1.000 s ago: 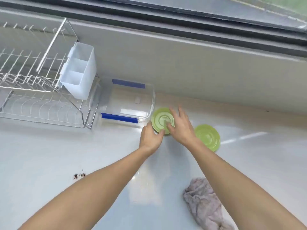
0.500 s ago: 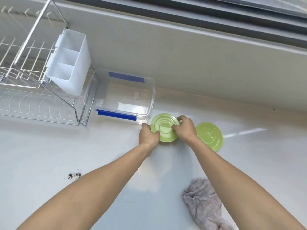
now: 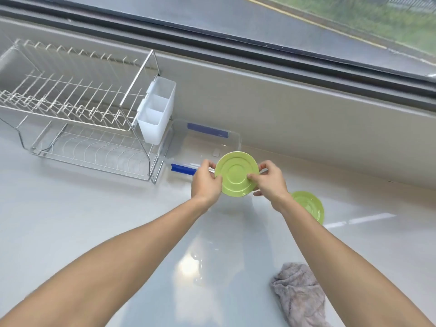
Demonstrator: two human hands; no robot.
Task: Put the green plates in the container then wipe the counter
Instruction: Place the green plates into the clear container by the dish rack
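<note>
Two bare hands hold a green plate [image 3: 236,173] up above a white counter [image 3: 94,220]. The left hand [image 3: 205,182] grips the plate's left edge, thumb on the upper face and fingers curled behind. The right hand [image 3: 270,182] pinches the right edge the same way, thumb pressed on the face of the plate. The plate is tilted so that its ringed face looks toward the camera, and it hangs over the near right corner of a clear plastic container [image 3: 200,145], clear of the counter.

The container sits open against the back wall, with a blue clip [image 3: 182,168] on its near side and another on its far side. No plate can be seen inside it.

A second green plate [image 3: 309,206] lies flat on the counter, just right of the right wrist and partly hidden behind it.

To the left of the container stands a wire dish rack [image 3: 77,119], with a white plastic cutlery holder [image 3: 157,114] hooked on its right end, just beside the container.

Near the bottom right, a crumpled grey cloth [image 3: 298,296] lies on the counter, close beside the right forearm. Beyond the wall runs a dark window frame [image 3: 259,53].
</note>
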